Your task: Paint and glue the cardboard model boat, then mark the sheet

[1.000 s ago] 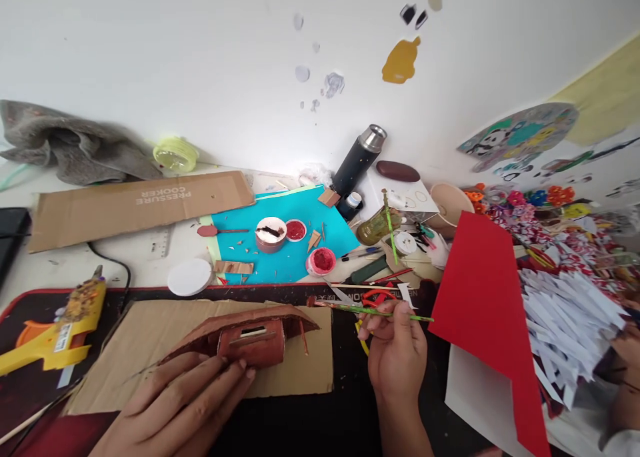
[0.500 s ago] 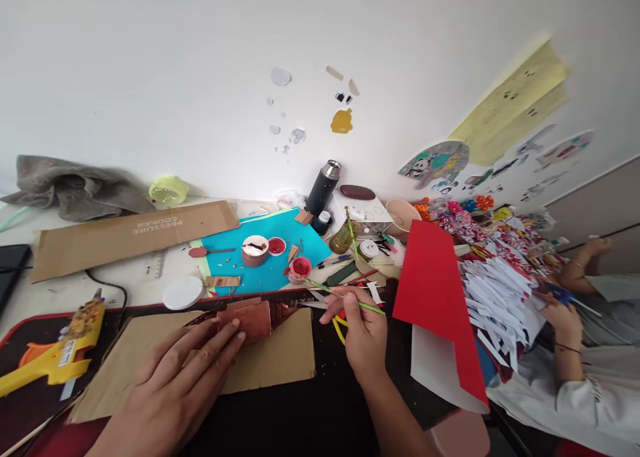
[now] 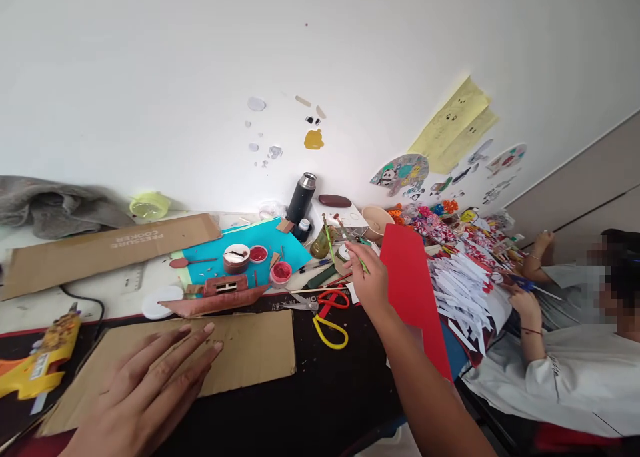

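Reddish-brown boat model (image 3: pixel 216 303) lies just beyond the left grip (image 3: pixel 155 380).

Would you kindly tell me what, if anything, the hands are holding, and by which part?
The right hand holds a brush by its handle. The left hand, spread over the cardboard, holds nothing.

Left hand (image 3: pixel 153 380) is extending over a cardboard sheet (image 3: pixel 255 343), right hand (image 3: pixel 367 277) is gripping a green-handled paintbrush (image 3: pixel 342 228) near a jar (image 3: pixel 319 247), brown model boat (image 3: pixel 215 301) is lying beyond the cardboard sheet
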The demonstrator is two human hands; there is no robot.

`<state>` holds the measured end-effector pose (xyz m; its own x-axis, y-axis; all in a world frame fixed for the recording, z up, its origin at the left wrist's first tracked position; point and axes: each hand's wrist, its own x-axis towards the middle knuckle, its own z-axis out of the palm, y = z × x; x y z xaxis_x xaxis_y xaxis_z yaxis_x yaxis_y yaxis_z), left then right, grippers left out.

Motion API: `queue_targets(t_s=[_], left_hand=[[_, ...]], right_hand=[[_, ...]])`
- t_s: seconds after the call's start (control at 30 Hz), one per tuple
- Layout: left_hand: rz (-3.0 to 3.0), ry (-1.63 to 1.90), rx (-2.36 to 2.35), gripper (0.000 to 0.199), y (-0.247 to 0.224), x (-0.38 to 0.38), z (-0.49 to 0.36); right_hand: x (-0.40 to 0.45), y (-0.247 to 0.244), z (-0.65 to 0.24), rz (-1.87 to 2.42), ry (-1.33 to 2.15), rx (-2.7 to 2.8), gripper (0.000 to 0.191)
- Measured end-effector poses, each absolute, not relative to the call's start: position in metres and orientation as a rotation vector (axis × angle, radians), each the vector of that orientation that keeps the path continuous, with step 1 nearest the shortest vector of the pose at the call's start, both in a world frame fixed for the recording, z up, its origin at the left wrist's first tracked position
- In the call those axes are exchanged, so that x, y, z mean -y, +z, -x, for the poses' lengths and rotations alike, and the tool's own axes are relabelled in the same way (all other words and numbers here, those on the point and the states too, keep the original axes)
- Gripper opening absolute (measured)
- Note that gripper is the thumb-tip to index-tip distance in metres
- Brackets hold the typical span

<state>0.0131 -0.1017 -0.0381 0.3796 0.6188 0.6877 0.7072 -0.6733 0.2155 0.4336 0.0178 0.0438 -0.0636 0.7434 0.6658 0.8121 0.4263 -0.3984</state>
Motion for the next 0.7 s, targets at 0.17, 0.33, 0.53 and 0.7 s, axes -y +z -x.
queue_targets(t_s=[0.17,0.33,0.53,0.7], left_hand=[[2.463,-1.054,1.163,0.059,-0.046,0.095,-0.004],[2.393,-1.001,1.140,0.061,-0.043,0.087,-0.001],[2.353,-0.832,1.052,0.059,-0.049,0.074,0.014],[2.396,-0.828,1.079,0.065,-0.054,0.075,0.014]], right_hand=[[-0.045,0.025,-0.450,1.368,-0.123,1.944,0.040],[-0.065,0.009,-0.453,1.414,-0.141,2.004,0.043],[-0.078,0.002,-0.453,1.476,-0.135,2.030,0.045],[-0.078,0.000,-0.454,1.497,-0.105,2.044,0.046]])
